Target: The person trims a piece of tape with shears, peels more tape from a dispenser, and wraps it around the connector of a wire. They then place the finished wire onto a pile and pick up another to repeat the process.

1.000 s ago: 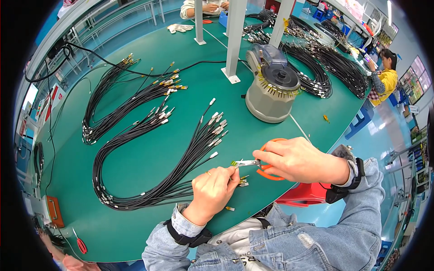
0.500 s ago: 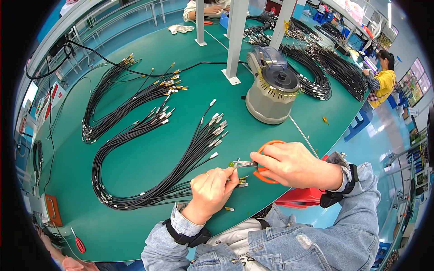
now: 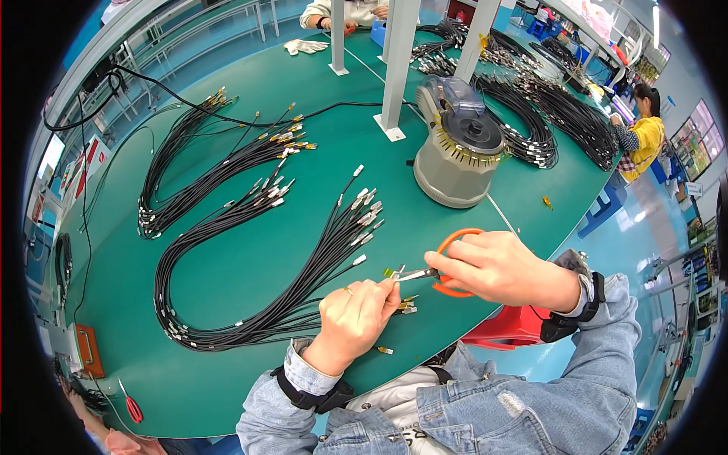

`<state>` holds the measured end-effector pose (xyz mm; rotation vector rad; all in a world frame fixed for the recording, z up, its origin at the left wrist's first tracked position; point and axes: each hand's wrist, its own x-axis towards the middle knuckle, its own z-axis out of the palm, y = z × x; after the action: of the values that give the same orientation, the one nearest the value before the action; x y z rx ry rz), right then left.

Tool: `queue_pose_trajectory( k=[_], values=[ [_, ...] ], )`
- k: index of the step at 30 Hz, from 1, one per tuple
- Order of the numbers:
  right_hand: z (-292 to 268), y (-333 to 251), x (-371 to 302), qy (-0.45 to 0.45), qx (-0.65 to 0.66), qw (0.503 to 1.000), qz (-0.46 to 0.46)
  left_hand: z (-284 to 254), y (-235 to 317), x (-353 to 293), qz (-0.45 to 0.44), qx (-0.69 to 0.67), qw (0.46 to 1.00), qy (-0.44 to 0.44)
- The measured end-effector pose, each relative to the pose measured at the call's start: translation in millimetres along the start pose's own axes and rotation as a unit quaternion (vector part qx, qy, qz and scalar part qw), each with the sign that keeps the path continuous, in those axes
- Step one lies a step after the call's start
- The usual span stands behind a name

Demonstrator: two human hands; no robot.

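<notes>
My right hand (image 3: 493, 265) is closed round the orange handles of a pair of scissors (image 3: 449, 287). The blades point left and reach the fingertips of my left hand (image 3: 355, 318). Between thumb and forefinger, that hand pinches what looks like a cable end, mostly hidden by the fingers. A small yellow-green piece of tape (image 3: 390, 273) sticks out just beyond the fingertips, beside the blade tips. A curved bundle of black cables (image 3: 250, 322) with white-tagged ends lies left of my hands, and some of its ends pass behind my left hand.
A round grey tape dispenser (image 3: 453, 176) stands beyond my right hand, near white metal posts (image 3: 394, 91). More black cable bundles (image 3: 227, 182) lie on the green table (image 3: 250, 394). Red-handled scissors (image 3: 133, 409) rest at the near left. Co-workers sit at the far side and right.
My right hand and the scissors have shifted slightly right, and the orange handles are tilted differently. My left hand stays almost in place. A co-worker's hands at the far side have moved.
</notes>
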<state>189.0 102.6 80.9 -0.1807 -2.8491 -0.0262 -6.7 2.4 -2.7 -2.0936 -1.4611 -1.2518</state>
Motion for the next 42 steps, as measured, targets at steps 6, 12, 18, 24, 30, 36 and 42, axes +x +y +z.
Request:
queue_pose_trajectory(
  k=[6, 12, 18, 24, 30, 36, 42],
  values=[
    [0, 7, 1, 0.022, -0.005, 0.999, -0.038, -2, 0, 3, -0.005, -0.033, 0.999, -0.014],
    [-5, 17, 7, -0.001, 0.053, 0.995, -0.08, -3, -10, 4, -0.019, -0.19, 0.981, -0.044],
    [-16, 28, 9, -0.106, 0.146, 0.981, -0.065, -11, -13, 12, -0.032, -0.276, 0.956, -0.092],
    [-19, 31, 9, -0.146, 0.165, 0.973, -0.068, -10, -15, 11, -0.04, -0.311, 0.944, -0.099],
    [-23, 31, 9, -0.178, 0.204, 0.962, -0.048, -9, -16, 10, -0.014, -0.285, 0.955, -0.081],
    [-19, 27, 9, -0.137, 0.198, 0.97, -0.045, -9, -18, 9, 0.018, -0.25, 0.965, -0.076],
    [-17, 24, 10, -0.116, 0.173, 0.976, -0.06, -9, -17, 9, 0.033, -0.231, 0.97, -0.071]
  ],
)
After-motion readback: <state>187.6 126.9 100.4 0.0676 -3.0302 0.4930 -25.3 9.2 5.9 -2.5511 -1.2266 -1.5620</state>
